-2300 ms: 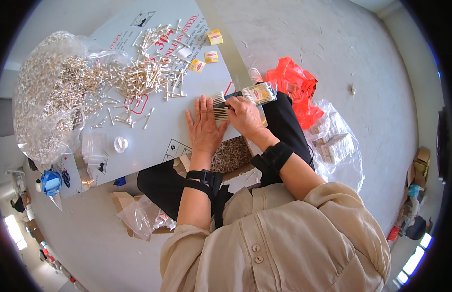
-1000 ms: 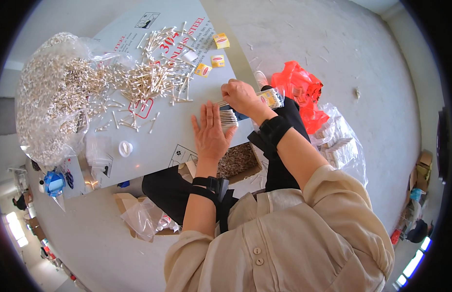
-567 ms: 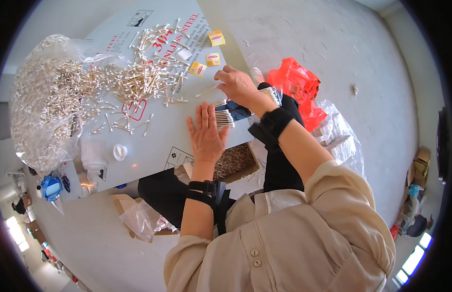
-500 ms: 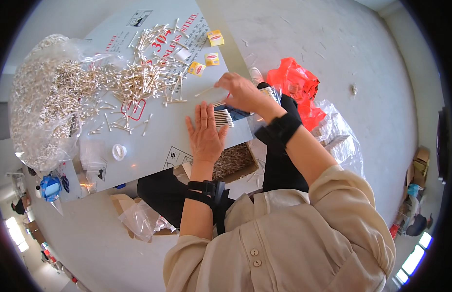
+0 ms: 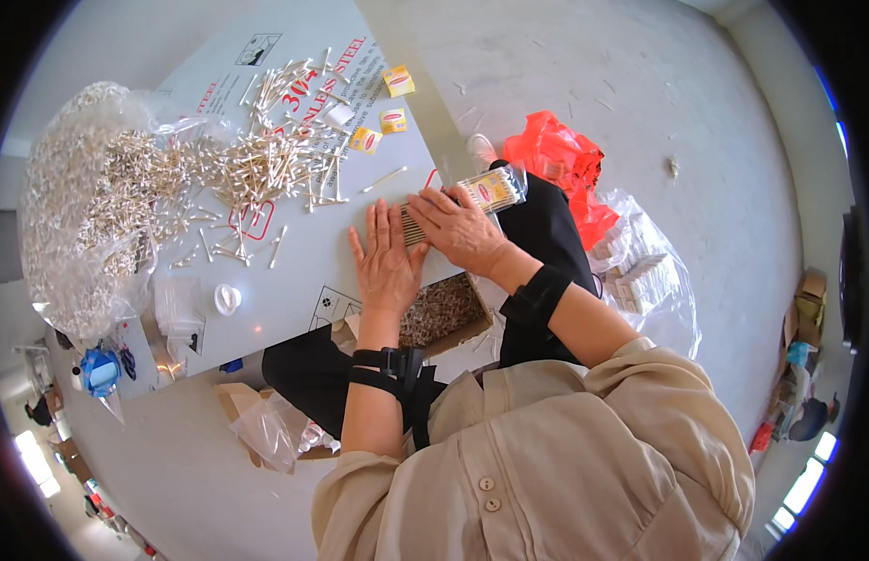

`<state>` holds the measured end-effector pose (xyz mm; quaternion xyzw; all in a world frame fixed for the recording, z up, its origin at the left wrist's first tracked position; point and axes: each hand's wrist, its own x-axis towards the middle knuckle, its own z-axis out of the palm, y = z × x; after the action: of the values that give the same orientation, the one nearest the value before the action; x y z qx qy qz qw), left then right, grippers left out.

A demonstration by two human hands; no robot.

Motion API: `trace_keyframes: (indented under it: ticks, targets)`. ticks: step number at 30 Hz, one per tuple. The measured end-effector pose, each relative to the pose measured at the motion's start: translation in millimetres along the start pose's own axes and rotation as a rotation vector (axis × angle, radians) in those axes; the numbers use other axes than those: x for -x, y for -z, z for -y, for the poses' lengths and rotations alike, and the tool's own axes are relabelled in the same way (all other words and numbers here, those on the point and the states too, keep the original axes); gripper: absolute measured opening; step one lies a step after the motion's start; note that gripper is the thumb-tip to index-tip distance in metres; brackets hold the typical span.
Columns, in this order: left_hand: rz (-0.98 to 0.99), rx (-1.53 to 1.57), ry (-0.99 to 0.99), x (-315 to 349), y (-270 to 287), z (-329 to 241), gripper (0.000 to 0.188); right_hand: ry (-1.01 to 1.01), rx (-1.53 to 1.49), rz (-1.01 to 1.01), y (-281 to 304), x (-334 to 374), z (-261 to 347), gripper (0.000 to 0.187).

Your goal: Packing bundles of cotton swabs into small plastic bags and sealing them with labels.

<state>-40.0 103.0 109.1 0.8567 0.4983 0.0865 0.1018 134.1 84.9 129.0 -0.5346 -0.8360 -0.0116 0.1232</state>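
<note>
Swab (image 5: 385, 179) now loose on table (image 5: 303, 257)

A row of cotton swabs (image 5: 412, 227) lay side by side between the fingers of my left hand (image 5: 387, 266) and my right hand (image 5: 462, 232), their thin tan sticks running roughly left to right. My left fingers lay flat along one side; my right fingers covered the other, hiding those ends. Just right of my right fingers, a clear packet (image 5: 511, 187) lay slanted, showing white-tipped swabs and a yellow label (image 5: 490, 191). One loose swab (image 5: 385, 179) lay tilted, just ahead of my left fingertips, apart from the row.
</note>
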Motion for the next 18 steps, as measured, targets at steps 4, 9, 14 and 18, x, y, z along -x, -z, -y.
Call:
trace_keyframes:
  ticks: [4,9,14,18]
  targets:
    - [0.02,-0.026,-0.005,1,0,-3,0.074,-0.028,0.087,-0.004,-4,6,7,0.049]
    - [0.034,-0.007,-0.013,-1,-2,-16,0.075,-0.061,0.108,0.004,-3,14,-1,0.05]
    - [0.046,0.032,-0.033,-5,-5,-32,0.077,-0.072,0.13,0.004,3,24,-16,0.051]
    - [0.058,0.001,-0.038,-7,-7,-39,0.078,-0.068,0.136,-0.012,4,28,-20,0.051]
